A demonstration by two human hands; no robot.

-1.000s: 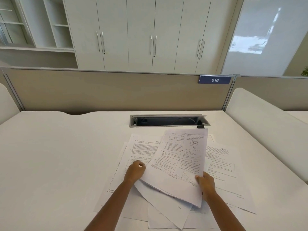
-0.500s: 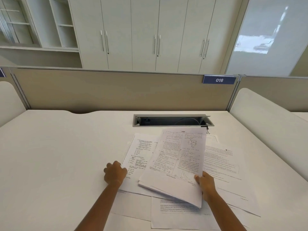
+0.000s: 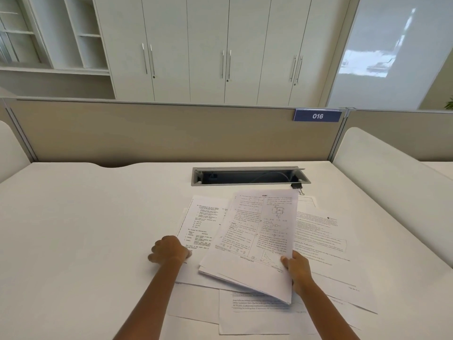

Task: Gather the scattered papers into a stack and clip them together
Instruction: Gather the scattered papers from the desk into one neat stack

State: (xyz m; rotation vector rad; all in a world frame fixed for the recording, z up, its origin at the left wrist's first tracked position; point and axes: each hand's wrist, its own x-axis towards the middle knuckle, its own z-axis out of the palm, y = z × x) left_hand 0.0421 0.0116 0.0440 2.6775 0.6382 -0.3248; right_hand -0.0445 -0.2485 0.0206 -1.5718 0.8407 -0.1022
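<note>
Papers (image 3: 259, 231) white, black print; desk (image 3: 85, 229) white; binder clip (image 3: 296, 185) black; partition (image 3: 147, 133) beige; sign (image 3: 317, 116) blue.

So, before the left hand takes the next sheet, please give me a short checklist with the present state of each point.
1. Right hand holds the stack at its near right corner: ok.
2. Stack edges even: not ok, sheets fan out at the near corner.
3. Left hand on the left sheet: ok, at its near left corner.
4. All sheets gathered: not ok, several lie flat on the desk.
5. Clip within sight: ok, by the cable slot.
6. Clip opens freely: cannot tell.
</note>
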